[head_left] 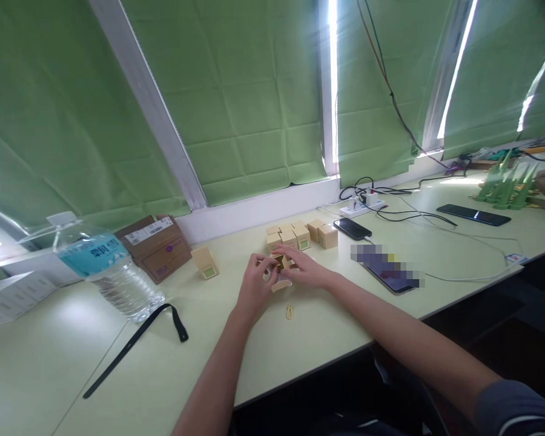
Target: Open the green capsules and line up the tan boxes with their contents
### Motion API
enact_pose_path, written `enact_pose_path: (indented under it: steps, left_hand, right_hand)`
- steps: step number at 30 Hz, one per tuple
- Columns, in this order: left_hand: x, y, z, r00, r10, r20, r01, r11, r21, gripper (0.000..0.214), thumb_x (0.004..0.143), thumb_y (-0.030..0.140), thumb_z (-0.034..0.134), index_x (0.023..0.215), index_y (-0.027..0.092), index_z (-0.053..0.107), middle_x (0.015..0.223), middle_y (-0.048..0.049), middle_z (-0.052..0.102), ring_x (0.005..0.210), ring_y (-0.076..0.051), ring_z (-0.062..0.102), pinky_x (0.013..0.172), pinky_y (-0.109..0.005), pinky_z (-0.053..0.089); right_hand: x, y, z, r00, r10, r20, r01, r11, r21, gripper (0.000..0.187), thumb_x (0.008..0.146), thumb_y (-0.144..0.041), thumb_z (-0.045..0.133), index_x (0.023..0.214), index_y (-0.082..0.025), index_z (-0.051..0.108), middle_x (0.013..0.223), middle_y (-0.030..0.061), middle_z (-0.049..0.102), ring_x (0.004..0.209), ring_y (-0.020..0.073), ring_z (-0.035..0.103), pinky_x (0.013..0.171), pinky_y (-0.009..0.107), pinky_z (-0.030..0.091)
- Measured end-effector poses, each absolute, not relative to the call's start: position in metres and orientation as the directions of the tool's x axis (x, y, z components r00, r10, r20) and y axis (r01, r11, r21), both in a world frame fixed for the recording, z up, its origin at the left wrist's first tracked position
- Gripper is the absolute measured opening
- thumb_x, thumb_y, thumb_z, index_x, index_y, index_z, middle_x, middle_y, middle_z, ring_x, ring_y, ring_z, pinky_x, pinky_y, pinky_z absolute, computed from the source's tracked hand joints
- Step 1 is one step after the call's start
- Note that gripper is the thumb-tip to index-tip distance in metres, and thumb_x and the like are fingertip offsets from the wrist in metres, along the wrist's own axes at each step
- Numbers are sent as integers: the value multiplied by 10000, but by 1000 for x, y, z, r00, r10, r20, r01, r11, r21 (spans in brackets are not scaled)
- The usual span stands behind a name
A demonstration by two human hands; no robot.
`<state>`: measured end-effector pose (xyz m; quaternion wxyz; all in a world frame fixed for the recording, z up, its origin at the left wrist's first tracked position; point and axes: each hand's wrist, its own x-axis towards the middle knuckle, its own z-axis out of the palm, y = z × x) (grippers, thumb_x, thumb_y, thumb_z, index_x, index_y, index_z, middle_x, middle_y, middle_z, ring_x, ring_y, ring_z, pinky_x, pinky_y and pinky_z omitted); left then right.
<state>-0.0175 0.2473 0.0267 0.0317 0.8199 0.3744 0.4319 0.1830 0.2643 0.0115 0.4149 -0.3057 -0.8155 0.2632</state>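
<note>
A small tan cardboard box (286, 264) sits between the left hand (257, 280) and the right hand (307, 270), both touching it. Its top is open, showing a dark interior. A pale, tan-edged flap (281, 286) sticks out on the near side, low over the pale yellow-green desk (300, 348). Fingers hide most of the walls.

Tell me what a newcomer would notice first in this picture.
Probably the wide green blinds behind the desk. Then the eye would likely drop to the left hand and right hand at a small open box near the picture's centre, and to the large clear bottle at the left.
</note>
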Motion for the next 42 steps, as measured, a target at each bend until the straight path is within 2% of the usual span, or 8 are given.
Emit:
enact_pose_path:
  steps: [6,10,15,20,27,30,34,42]
  left_hand:
    - [-18,247,29,303,604,737,590,-726,353,101,892,177,578,953,203,654,964,-40,522,781,-138,558,727,-286,510]
    - [-17,246,31,277,557,783,597,-738,314,85,893,176,581,952,193,640,953,-38,525,769,-136,550,740,-292,507]
    - [-17,246,31,256,495,830,604,-753,262,82,896,162,576,951,185,632,943,-41,539,791,-143,560,747,-294,503]
    - [-16,245,32,223,443,869,609,-759,231,89,898,150,560,946,187,625,929,-47,585,847,-165,587,756,-303,499]
    - [-15,244,33,211,419,883,620,-756,210,75,921,173,528,932,189,601,929,-50,667,923,-188,624,797,-323,486]
    - [-15,245,31,201,448,871,636,-736,232,92,932,196,519,965,192,605,941,-48,685,907,-184,633,806,-327,481]
    - [-16,247,28,171,510,843,656,-697,289,117,950,230,498,989,200,604,944,-39,696,883,-181,636,835,-342,473]
    - [-20,246,32,-4,614,790,594,-634,495,131,966,286,450,1032,205,529,1009,-68,700,895,-190,649,797,-334,487]
  right_hand:
    - [182,261,15,-477,716,510,253,667,-700,501,933,-463,591,1400,-313,491,1530,102,376,1433,292,336,965,443,540]
    - [181,261,16,-475,729,493,247,648,-720,500,932,-465,586,1396,-306,488,1499,107,396,1368,274,409,922,408,555]
    - [180,259,19,-474,734,487,271,648,-712,492,946,-458,557,1401,-286,484,1405,107,496,1229,255,507,888,393,544]
    - [179,259,21,-467,758,456,317,624,-714,499,954,-513,524,1388,-268,500,1353,103,549,1090,242,576,912,421,513]
    - [177,259,21,-445,755,481,281,628,-726,502,958,-538,507,1380,-265,509,1338,97,568,1073,238,596,919,414,507]
    - [178,257,24,-462,750,474,287,632,-720,500,973,-538,482,1395,-270,499,1338,99,568,1055,237,600,918,421,504]
    - [179,257,25,-480,734,480,280,647,-709,495,999,-525,437,1434,-290,466,1348,96,569,1131,253,570,951,424,483]
    - [181,258,21,-465,765,446,293,608,-738,547,998,-586,387,1426,-261,485,1369,117,556,1140,271,571,947,434,486]
